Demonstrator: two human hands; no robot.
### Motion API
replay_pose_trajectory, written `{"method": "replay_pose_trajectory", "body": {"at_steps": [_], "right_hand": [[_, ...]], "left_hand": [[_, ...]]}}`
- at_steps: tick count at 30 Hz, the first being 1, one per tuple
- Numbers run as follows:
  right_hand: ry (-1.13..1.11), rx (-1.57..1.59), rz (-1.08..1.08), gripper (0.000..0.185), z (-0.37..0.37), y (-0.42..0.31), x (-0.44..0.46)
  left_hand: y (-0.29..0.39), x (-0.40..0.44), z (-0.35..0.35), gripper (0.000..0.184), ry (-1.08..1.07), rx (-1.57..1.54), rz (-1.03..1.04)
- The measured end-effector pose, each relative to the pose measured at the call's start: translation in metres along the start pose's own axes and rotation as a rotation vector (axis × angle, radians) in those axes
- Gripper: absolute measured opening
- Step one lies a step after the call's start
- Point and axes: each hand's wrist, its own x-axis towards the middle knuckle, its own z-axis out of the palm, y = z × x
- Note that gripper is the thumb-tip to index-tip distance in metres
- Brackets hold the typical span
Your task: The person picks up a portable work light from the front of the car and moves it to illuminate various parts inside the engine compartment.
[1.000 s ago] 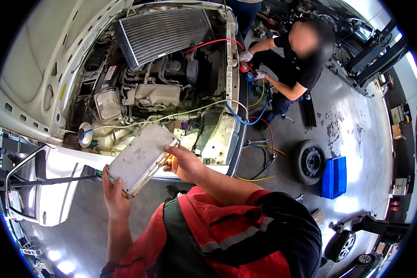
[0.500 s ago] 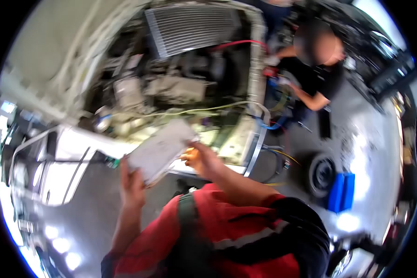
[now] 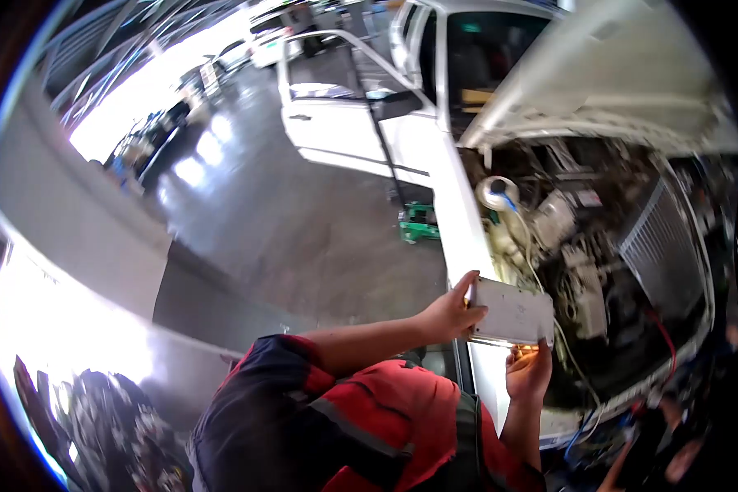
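A flat, pale rectangular metal box (image 3: pixel 512 312) is held level between my two hands, in front of the car's fender. My left hand (image 3: pixel 451 314) grips its left end, the thumb lying on the top face. At its lower right corner, my right hand (image 3: pixel 528 371) holds the edge, with fingers curled underneath in a warm glow. Just beyond the box lies the open engine bay, with a pale engine cover (image 3: pixel 584 299), a round white reservoir (image 3: pixel 498 193) and a yellow-green hose (image 3: pixel 536 275).
The white car's door (image 3: pixel 357 135) stands wide open at the upper middle. A green floor jack (image 3: pixel 419 223) sits beside the fender. A radiator (image 3: pixel 660 246) leans in the engine bay under the raised hood (image 3: pixel 615 74). Another person's arm (image 3: pixel 619 467) shows at the lower right.
The view has swung left, putting the engine bay on the right and bringing the open door, jack and grey wall into sight. Both hands still hold the box, now turned nearly level.
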Motion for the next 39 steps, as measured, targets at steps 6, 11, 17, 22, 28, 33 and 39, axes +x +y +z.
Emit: {"method": "replay_pose_trajectory", "body": {"at_steps": [6,11,17,22,28,33,39], "right_hand": [[-0.106,-0.181,0.123,0.031,0.055,0.019,0.016],[-0.223,-0.248,0.286,0.029,0.086,0.042,0.042],[-0.308,-0.337,0.422,0.027,0.117,0.074,0.051],[-0.303,-0.362,0.454,0.026,0.132,0.088,0.052],[-0.301,-0.348,0.473,0.029,0.13,0.083,0.052],[-0.269,-0.262,0.392,0.031,0.106,0.066,0.058],[-0.151,-0.219,0.191,0.03,0.078,0.037,0.056]], "left_hand": [[-0.008,-0.029,-0.043,0.073,0.242,-0.062,0.063],[-0.016,-0.061,-0.074,0.072,0.366,-0.264,0.008],[-0.026,-0.104,-0.094,0.075,0.536,-0.362,0.0],[-0.041,-0.111,-0.098,0.072,0.658,-0.386,-0.013],[-0.06,-0.091,-0.101,0.068,0.62,-0.435,-0.002],[-0.046,-0.062,-0.097,0.064,0.475,-0.415,-0.042],[-0.023,-0.021,-0.086,0.064,0.27,-0.358,-0.075]]}}
